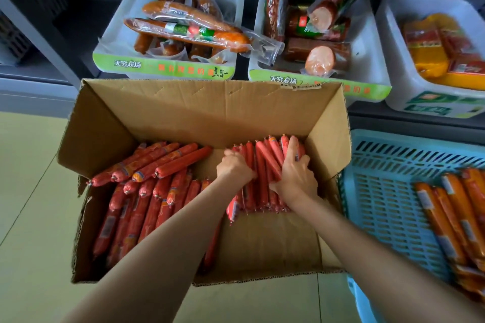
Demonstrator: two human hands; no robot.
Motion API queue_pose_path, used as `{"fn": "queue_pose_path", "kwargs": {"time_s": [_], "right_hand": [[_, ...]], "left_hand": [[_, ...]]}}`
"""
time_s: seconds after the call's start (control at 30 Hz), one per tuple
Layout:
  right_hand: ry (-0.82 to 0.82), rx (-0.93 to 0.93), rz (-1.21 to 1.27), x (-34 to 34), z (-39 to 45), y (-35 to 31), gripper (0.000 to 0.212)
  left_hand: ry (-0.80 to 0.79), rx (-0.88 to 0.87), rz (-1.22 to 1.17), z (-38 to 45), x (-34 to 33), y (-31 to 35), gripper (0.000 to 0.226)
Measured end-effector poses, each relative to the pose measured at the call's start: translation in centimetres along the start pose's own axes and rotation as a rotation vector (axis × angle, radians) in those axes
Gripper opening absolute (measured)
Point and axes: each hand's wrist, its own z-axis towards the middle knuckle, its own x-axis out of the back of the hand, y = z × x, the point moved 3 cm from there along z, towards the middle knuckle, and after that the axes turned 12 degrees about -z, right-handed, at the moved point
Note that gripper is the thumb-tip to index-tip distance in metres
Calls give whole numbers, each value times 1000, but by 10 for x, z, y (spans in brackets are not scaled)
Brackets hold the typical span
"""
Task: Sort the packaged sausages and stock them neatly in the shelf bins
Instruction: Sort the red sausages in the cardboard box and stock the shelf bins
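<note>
Both hands (265, 170) around sausage bundle (262, 178)

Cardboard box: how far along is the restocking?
Done: three white shelf bins already hold packaged sausages. In hand: the left hand and right hand clasp a bundle of thin red sausages inside the cardboard box. Left: many thicker red sausages remain boxed, plus orange ones in the blue basket.
</note>
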Motion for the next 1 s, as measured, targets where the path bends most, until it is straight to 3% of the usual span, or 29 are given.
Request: {"fn": "queue_pose_path", "kwargs": {"time_s": [0.27, 0.43, 0.57, 0.7, 0.83, 1.0], "right_hand": [[16, 35, 57, 3, -2, 2, 93], [87, 87, 92, 19, -11, 1, 96], [118, 131, 314, 41, -25, 2, 102], [301, 293, 483, 94, -50, -4, 105], [447, 572, 692, 180, -83, -30, 102], [806, 860, 721, 327, -126, -103, 98]], "left_hand": [[113, -6, -212, -14, -8, -3, 58], [114, -170, -338, -27, 4, -10, 50], [134, -383, -452, -50, 33, -7, 42], [189, -652, -501, -88, 97, 13, 42], [336, -981, -558, -139, 188, 50, 42], [611, -1360, -681, -208, 330, 101, 41]]}}
